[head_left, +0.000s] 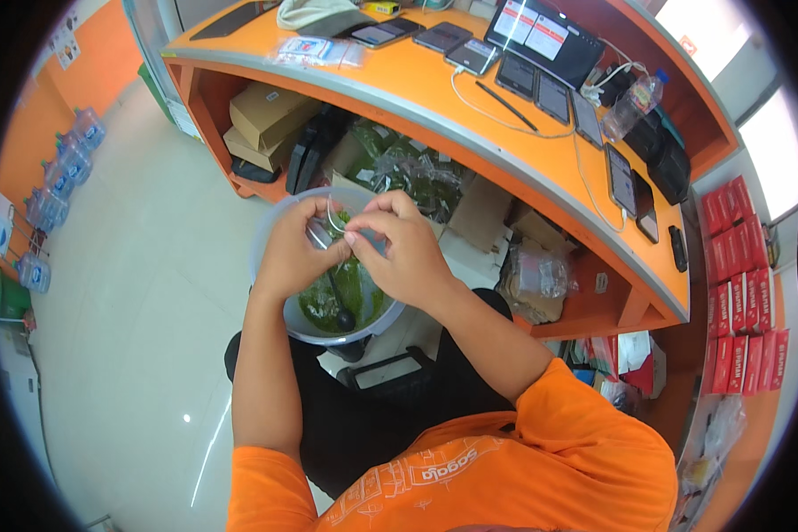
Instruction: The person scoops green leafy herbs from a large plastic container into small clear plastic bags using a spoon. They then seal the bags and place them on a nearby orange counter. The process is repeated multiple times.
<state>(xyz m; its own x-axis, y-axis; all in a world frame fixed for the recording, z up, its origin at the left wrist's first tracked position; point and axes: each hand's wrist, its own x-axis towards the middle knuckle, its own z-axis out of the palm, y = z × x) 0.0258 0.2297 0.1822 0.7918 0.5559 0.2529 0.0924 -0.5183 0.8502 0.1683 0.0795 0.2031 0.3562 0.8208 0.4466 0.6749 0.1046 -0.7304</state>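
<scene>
Over a round translucent plastic tub (374,330), my left hand (297,251) holds a small clear plastic bag (333,214) with thumb and fingers. My right hand (404,251) pinches the edge of that bag, its fingertips meeting my left thumb. Some green stuff shows at the bag, but my fingers hide most of it. Green, crumbly material (312,302) covers the bottom of the tub. A black spoon or scoop (344,320) lies in it, its handle running up under my hands.
Ahead curves an orange counter (399,76) carrying several phones (553,97), a tablet (542,40) and a plastic bottle (635,106). Its lower shelf holds packed green bags (405,166) and cardboard boxes (272,113). Red boxes (738,299) stand right, water jugs (73,159) left.
</scene>
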